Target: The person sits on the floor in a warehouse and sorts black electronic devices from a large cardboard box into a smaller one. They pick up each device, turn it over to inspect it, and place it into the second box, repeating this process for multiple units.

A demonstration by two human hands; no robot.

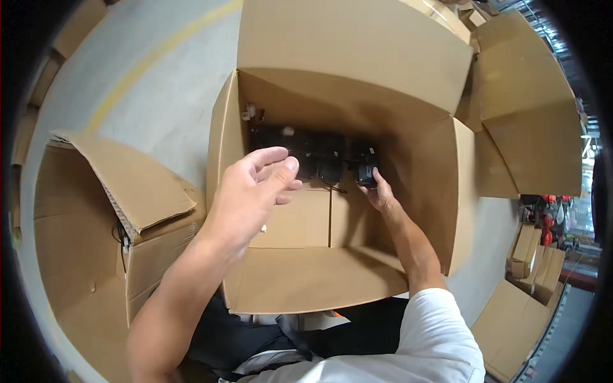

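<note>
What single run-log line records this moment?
left hand: empty, above open cardboard box | right hand: on small black device inside | row of black devices along far wall

One head-worn fisheye camera looks steeply down from above into an open cardboard box [332,217] close below (edges bow toward the rim), forearms entering from the lower edge.

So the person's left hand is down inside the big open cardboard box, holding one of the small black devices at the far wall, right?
Not quite: the head view shows the right hand down in the open cardboard box, on a small black device at the far wall. The left hand hovers empty above the box.
</note>
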